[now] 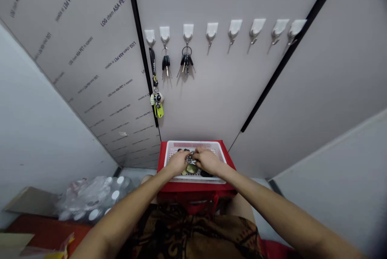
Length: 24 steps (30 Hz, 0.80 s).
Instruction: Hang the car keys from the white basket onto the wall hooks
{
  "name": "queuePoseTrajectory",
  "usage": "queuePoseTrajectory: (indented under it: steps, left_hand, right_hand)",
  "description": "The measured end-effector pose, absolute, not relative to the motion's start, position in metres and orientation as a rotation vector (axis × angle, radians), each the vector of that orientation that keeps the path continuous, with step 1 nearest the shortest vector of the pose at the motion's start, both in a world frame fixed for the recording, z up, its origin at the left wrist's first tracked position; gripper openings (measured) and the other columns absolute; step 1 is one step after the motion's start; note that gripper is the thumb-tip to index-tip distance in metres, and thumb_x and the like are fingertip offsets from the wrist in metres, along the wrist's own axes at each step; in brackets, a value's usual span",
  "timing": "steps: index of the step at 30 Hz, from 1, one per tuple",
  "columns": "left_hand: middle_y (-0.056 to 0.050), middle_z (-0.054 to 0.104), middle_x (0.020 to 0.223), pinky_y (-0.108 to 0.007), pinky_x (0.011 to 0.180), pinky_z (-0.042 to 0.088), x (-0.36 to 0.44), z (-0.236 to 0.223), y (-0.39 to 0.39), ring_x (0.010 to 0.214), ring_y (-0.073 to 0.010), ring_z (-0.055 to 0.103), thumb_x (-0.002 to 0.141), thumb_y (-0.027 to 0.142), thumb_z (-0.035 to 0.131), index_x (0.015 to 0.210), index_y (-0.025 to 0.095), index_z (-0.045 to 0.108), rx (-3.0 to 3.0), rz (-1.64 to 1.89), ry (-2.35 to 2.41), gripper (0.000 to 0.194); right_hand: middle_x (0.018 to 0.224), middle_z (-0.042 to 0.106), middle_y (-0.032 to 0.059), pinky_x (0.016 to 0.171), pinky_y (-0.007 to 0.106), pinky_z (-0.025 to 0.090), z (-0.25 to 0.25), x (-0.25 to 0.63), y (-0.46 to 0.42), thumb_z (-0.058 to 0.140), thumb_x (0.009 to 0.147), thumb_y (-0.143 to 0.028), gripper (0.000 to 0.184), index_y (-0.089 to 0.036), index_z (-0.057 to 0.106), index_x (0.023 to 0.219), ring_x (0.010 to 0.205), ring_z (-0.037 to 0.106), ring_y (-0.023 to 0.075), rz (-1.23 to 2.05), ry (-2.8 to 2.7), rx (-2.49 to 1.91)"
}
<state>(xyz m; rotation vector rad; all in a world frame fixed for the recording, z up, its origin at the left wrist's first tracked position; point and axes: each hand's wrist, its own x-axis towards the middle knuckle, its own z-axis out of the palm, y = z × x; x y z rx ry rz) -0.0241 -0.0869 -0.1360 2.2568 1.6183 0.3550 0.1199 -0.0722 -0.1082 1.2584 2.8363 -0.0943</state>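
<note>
Patterned brown wrap (187, 231) across the lap down at the bottom of the view, and both bare forearms reach out over it! Far left, a flat cardboard sheet (30, 200) lies beside a red surface (45, 228), with a plastic-wrapped pack of bottles (93, 198) just next to them. Now to the action: the left hand (178, 162) is down inside a white plastic basket (181, 143), which sits on a red bag (196, 188). Its fingers curl in toward a small metal key bunch (190, 158), right between the two hands and touching both. The right hand (207, 160) comes in from the other side, fingers bent over the same bunch, and the grip looks narrow, though whether either hand is actually holding it, I can't tell from here! Just below lie an olive oval fob (192, 168) and, further right, a dark object (206, 173), both in the basket. Up on the grey wall, a row of white adhesive hooks (211, 29) runs across, with a lanyard carrying a yellow-green fob (158, 110) on the first, then two sets of car keys (166, 62) (186, 61) on the next two.
</note>
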Motion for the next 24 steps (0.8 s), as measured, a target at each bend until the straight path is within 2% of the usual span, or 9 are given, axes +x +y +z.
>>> queuePoseTrajectory:
  steps: [5,12,15,19,24]
  left_hand:
    - [-0.004,0.051,0.086,-0.024,0.066,0.037,-0.025,-0.137,-0.089,0.075,-0.0150,0.048,0.060,0.012,0.041,0.097,0.020,0.045,2.224,0.366,1.628,0.038]
    - [-0.004,0.051,0.090,-0.025,0.073,0.035,-0.024,-0.136,-0.088,0.082,-0.0142,0.046,0.060,0.012,0.042,0.094,0.018,0.047,2.170,0.553,1.525,0.035]
    - [-0.005,0.051,0.090,-0.025,0.074,0.035,-0.019,-0.132,-0.084,0.083,-0.0142,0.045,0.059,0.013,0.044,0.092,0.015,0.049,2.080,0.671,1.486,0.033]
    - [-0.005,0.052,0.091,-0.025,0.071,0.037,-0.011,-0.126,-0.078,0.077,-0.0126,0.047,0.058,0.011,0.045,0.094,0.013,0.047,1.881,0.850,1.409,0.036]
    - [-0.002,0.055,0.068,-0.023,0.061,0.038,-0.002,-0.095,-0.063,0.063,-0.0106,0.048,0.060,0.012,0.044,0.071,0.010,0.052,1.673,0.981,1.180,0.014]
  right_hand:
    - [0.082,0.051,0.0073,0.064,0.024,0.032,-0.107,0.121,-0.073,0.045,0.061,-0.017,0.021,-0.017,0.055,0.079,0.078,0.046,0.0174,-0.063,2.779,1.234]
    - [0.080,0.054,0.0069,0.067,0.026,0.032,-0.099,0.126,-0.068,0.038,0.068,-0.020,0.020,-0.017,0.056,0.075,0.077,0.047,0.0168,-0.012,2.851,1.324]
    - [0.075,0.055,0.0062,0.064,0.024,0.033,-0.094,0.127,-0.066,0.036,0.070,-0.022,0.022,-0.016,0.057,0.070,0.072,0.048,0.0145,-0.140,2.882,1.396]
    - [0.081,0.054,0.0046,0.064,0.020,0.034,-0.088,0.126,-0.066,0.037,0.069,-0.020,0.020,-0.016,0.057,0.065,0.074,0.048,0.0110,-0.415,3.063,1.505]
    - [0.057,0.053,0.0020,0.053,0.019,0.034,-0.058,0.124,-0.052,0.036,0.067,-0.019,0.021,-0.013,0.054,0.057,0.055,0.046,0.0092,-0.718,3.124,1.679]
